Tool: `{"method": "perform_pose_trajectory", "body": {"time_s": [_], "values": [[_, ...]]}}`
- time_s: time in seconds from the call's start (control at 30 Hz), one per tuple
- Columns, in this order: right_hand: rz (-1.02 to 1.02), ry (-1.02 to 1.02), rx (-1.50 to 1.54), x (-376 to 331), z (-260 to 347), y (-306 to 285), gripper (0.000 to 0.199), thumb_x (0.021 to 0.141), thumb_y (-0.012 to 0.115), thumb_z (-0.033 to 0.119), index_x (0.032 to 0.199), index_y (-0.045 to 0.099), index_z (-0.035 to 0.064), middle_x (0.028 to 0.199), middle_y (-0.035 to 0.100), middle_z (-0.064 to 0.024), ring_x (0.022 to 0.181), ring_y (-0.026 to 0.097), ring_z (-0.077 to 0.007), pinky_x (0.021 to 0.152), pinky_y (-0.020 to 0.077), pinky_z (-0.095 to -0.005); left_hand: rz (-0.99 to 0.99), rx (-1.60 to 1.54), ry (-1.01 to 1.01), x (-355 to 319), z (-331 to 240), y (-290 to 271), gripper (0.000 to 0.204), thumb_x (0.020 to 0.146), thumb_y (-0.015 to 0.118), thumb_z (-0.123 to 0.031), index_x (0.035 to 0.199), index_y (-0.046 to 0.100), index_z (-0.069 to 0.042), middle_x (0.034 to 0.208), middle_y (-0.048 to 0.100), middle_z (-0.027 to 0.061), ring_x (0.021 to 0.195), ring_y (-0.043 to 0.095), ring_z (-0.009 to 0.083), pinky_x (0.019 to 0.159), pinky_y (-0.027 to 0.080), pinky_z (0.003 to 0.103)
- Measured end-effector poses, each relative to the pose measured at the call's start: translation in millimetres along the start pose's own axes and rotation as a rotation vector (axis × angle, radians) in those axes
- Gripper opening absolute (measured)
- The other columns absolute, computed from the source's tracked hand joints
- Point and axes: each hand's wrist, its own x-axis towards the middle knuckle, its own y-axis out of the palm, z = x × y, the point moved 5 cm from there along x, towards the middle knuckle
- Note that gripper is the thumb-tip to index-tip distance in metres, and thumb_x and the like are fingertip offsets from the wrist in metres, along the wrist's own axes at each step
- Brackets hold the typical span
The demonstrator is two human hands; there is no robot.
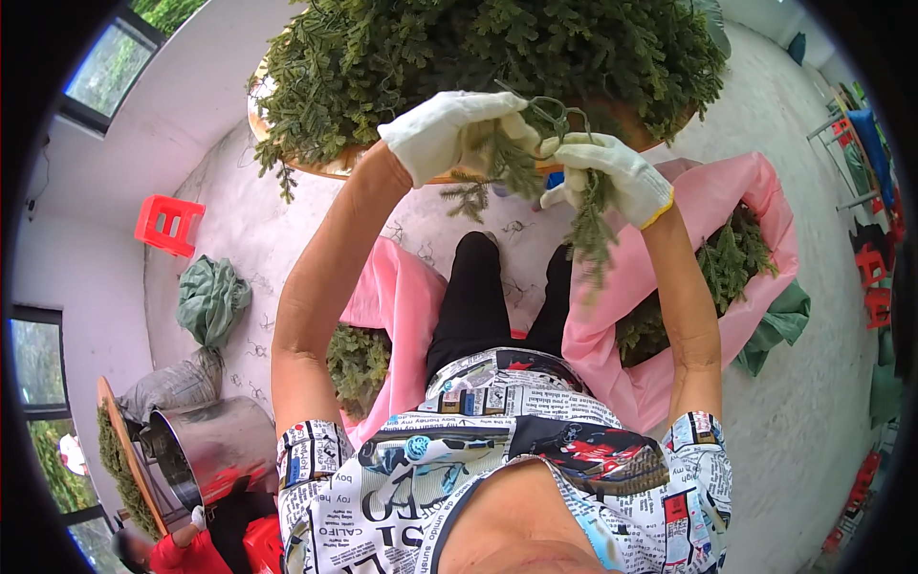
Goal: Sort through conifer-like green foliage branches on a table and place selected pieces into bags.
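Observation:
Both hands wear white gloves and are raised at the near edge of a round wooden table (335, 165). My left hand (449, 134) is closed on a green evergreen sprig (514, 163), whose needled tips hang below the fingers. Close beside it, my right hand (617, 172) grips another evergreen sprig (593, 234), slightly blurred, dangling toward my lap. Thin green stems (550, 115) loop and cross between the fingertips of both hands. On the table, a large heap of evergreen sprigs (497, 57) rises just beyond the gloves. Fingers partly hide where each sprig is gripped.
Pink sacks (400, 287) holding sprigs flank my legs. A red stool (170, 226) and a green bundle (212, 298) lie left, near a metal drum (222, 445). Another person in red (186, 553) sits at lower left. Red stools (872, 277) stand far right.

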Motion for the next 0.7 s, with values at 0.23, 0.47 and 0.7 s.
{"method": "perform_pose_trajectory", "body": {"time_s": [0.23,0.47,0.7], "values": [[-0.016,0.028,0.034,-12,-1,1,0.029,0.087,0.066,0.018,0.105,0.068,-0.0047,0.068,0.061,-0.005,0.056,0.054,-0.0138,0.061,0.0461,-0.0233,-0.026,-0.452,-0.682,-16,14,10,0.03,0.091,0.068,-0.031,0.074,0.062,-0.006,0.078,0.069,0.01,0.07,0.066,0.0164,0.062,0.049,0.025],[0.224,0.233,-0.289,-30,-2,16,0.028,0.084,0.068,0.013,0.107,0.067,-0.0033,0.08,0.064,-0.0065,0.064,0.056,-0.0135,0.068,0.0497,-0.0265,-0.077,-0.084,-0.718,-39,23,-19,0.028,0.087,0.071,-0.031,0.087,0.066,-0.004,0.079,0.068,0.0103,0.074,0.067,0.0176,0.064,0.052,0.024],[0.042,0.267,-0.702,-45,5,50,0.031,0.079,0.073,0.012,0.106,0.067,-0.0025,0.09,0.067,-0.0079,0.072,0.059,-0.0127,0.066,0.048,-0.0236,-0.271,0.806,-0.033,-57,-37,-4,0.058,0.082,0.075,-0.031,0.128,0.057,-0.001,0.119,0.064,0.0202,0.103,0.066,0.0226,0.086,0.053,0.026]]}}
